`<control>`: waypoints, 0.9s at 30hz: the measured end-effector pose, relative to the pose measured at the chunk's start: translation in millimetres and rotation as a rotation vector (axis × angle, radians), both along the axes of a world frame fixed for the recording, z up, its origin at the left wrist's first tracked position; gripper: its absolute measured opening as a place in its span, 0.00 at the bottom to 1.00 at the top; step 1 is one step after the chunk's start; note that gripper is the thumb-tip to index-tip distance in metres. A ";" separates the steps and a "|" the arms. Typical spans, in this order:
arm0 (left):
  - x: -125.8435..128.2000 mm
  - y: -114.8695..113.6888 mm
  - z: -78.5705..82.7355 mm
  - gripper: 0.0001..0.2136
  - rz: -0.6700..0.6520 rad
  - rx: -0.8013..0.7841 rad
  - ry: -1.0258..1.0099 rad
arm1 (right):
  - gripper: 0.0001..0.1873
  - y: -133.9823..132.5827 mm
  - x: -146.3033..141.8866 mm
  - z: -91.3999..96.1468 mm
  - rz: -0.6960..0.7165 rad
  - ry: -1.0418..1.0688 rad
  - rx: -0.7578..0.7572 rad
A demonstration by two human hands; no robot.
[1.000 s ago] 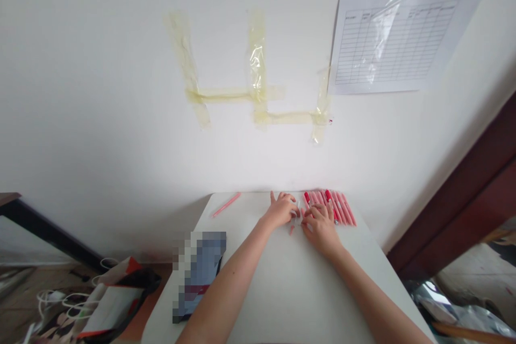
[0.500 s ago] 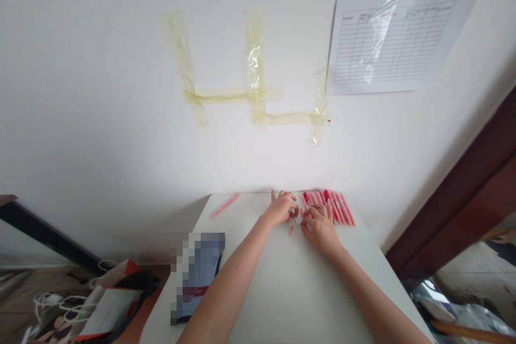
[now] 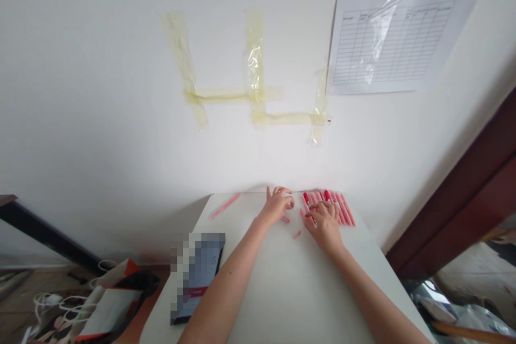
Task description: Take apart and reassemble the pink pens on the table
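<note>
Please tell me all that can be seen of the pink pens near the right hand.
The pink pens lie in a tight, slightly fanned row at the far edge of the white table. They look like plastic; at least two show red ends toward the wall. The right hand rests on their near part.

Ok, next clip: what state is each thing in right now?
Left hand: fingers curled, beside a short pink piece.
Second short pink piece: lying loose between the hands.
Right hand: fingers spread, resting on the row of pink pens.
Row of pink pens: lying side by side, some red-tipped.
Lone pink pen: lying diagonally, apart from the row.
Tablet: lying flat, partly pixelated.
Ruled form: fixed to the wall, partly under clear plastic.
</note>
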State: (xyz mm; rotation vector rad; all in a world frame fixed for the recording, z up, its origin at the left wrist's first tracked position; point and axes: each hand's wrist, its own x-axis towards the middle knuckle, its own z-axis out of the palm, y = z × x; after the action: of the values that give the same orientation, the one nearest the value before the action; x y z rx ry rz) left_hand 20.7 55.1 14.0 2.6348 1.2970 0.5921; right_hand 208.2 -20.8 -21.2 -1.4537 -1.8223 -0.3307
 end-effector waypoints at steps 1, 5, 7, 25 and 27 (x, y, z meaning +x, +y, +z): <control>-1.6 -2.2 1.5 0.10 0.029 0.018 -0.014 | 0.09 0.0 0.5 1.1 -0.011 0.018 0.014; -7.1 -17.2 -0.6 0.08 0.132 0.106 -0.054 | 0.11 0.7 0.2 1.6 -0.008 0.033 0.025; -8.3 -27.2 -6.0 0.07 0.203 0.137 -0.048 | 0.11 1.3 -0.8 -0.5 0.003 0.034 0.017; 51.4 -124.2 -59.0 0.12 0.415 0.281 0.065 | 0.11 9.4 8.1 -13.8 -0.176 0.068 0.020; 53.5 -119.7 -60.7 0.15 0.395 0.276 0.090 | 0.11 10.3 11.0 -13.8 -0.208 0.089 0.007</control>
State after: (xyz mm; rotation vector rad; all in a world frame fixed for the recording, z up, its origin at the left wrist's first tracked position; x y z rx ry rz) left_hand 74.2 -64.5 -46.7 2.6503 1.9125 0.7605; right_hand 219.2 -10.6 -35.0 -1.6315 -1.6011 -0.3686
